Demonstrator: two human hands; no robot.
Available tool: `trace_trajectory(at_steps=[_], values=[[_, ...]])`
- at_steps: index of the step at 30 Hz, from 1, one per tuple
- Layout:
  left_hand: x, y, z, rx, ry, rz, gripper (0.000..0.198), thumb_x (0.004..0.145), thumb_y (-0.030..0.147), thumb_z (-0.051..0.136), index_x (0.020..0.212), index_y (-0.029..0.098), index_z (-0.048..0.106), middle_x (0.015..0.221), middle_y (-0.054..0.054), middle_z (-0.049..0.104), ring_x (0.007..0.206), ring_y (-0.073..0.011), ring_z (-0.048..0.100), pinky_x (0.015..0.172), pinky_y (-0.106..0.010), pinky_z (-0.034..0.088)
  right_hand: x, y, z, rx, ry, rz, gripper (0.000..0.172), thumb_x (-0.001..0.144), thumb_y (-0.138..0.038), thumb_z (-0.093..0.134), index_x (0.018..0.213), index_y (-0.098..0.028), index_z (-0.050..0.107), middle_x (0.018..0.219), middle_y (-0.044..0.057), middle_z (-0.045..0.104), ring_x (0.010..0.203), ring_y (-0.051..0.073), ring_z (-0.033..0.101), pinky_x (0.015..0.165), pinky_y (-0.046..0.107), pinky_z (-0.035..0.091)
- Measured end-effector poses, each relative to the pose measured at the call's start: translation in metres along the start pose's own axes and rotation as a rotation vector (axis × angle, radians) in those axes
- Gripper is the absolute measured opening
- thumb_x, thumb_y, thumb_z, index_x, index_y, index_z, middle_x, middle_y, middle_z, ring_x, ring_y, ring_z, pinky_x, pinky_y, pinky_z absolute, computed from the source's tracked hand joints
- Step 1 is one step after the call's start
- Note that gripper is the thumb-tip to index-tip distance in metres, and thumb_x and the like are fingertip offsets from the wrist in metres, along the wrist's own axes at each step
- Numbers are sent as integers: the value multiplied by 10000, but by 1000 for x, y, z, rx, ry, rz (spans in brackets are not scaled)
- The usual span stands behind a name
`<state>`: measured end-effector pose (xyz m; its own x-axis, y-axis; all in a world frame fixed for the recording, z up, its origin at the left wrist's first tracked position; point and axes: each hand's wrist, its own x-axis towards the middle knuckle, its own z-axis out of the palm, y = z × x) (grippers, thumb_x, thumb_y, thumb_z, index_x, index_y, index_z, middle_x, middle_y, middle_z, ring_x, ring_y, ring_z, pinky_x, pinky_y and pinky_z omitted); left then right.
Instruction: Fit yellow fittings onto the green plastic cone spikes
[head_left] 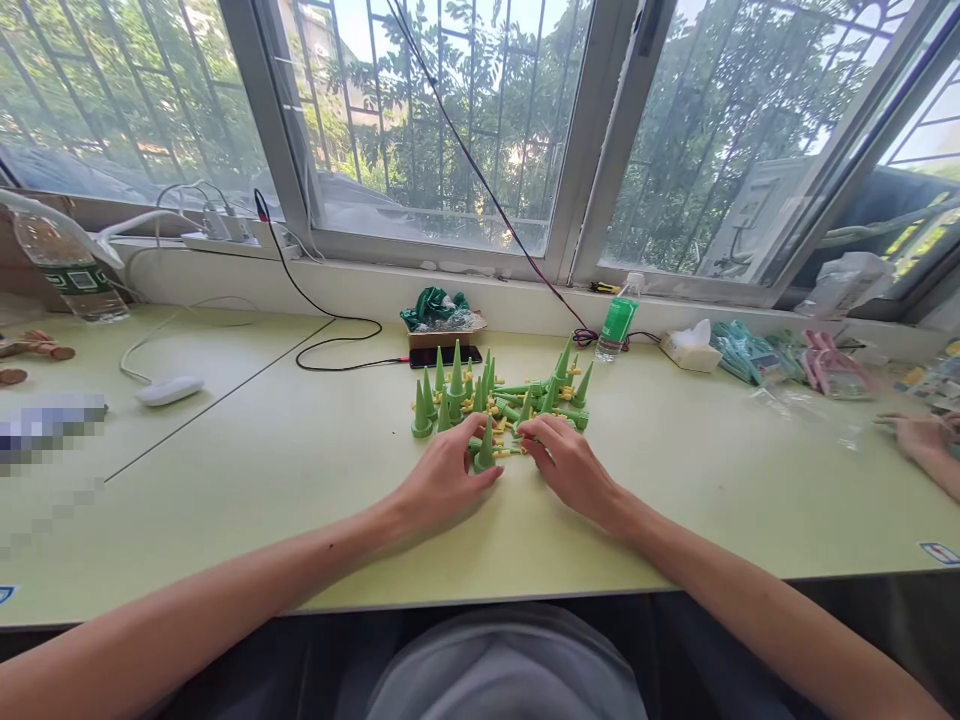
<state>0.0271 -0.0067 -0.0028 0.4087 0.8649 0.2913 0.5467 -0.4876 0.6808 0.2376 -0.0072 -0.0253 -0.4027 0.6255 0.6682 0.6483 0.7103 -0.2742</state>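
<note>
A cluster of green plastic cones (456, 378) with small yellow parts sits on the pale table in front of me. Several cones stand upright, and others lie on their sides toward the right. My left hand (450, 470) is closed around the base of a green cone (486, 450) at the near edge of the cluster, thumb in front. This cone points up, with a yellow piece at its side. My right hand (566, 465) is at the cluster's near right side, fingers bent and drawn together. What its fingertips hold, if anything, is hidden.
Behind the cluster lie a phone (446, 357) on a cable and a small box with green wrapping (439, 310). A water bottle (619, 318) and tissue pack (690, 347) stand right of it. A white device (171, 390) lies left. Another person's hand (926, 440) is at far right.
</note>
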Motion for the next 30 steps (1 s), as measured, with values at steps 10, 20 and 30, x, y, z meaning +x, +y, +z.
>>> trace_trajectory(at_steps=[10,20,30], values=[[-1,0,0,2,6,12,279,799,273,634,1051,172,565,545,102,413,461,-89,362,521,-233,325,0,-2,-3,85,33,-1,158,1021,-181,417,1111,-234,535,992,69,610,823,181,601,737,291,494],[-1,-5,1,20,5,29,258,828,273,607,1067,178,584,565,87,439,480,-99,368,529,-234,316,1,-7,-7,116,64,-50,149,1034,-190,416,1102,-236,540,988,63,597,837,166,590,754,280,489],[-1,-6,1,44,-4,28,139,877,241,529,992,180,578,554,80,417,496,-108,373,530,-235,301,1,-8,-6,180,68,-18,132,1022,-220,464,1061,-234,589,954,59,644,835,168,618,752,280,508]])
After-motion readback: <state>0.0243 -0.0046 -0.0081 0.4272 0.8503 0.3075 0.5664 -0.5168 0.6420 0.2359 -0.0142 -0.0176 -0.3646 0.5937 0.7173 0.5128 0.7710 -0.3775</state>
